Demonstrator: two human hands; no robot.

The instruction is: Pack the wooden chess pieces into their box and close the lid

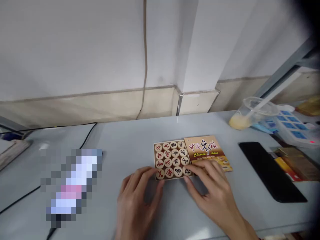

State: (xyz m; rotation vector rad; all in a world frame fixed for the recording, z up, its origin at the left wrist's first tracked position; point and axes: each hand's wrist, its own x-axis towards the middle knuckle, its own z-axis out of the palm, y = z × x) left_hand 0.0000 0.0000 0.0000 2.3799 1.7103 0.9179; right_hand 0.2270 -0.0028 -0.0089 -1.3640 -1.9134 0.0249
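Note:
A shallow box [173, 178] lies on the table with its top off, filled by rows of round wooden Chinese chess pieces [169, 172]. Red characters mark the pieces on its left half, black ones those on its right. My left hand [138, 195] grips the box's near left corner, index finger along the side and thumb at the front edge. At the near right corner, my right hand [215, 188] holds the box between thumb and index finger. Its other fingers reach over the printed lid [205, 146], which lies flat against the box's right side and is partly covered.
A blurred-out lit phone [77, 183] with a cable is at the left. On the right are a black phone [272, 171], a plastic cup [243, 115] with a straw, a blue-and-white pack [292, 123] and a brown packet [300, 163]. A wall [112, 103] stands behind the table.

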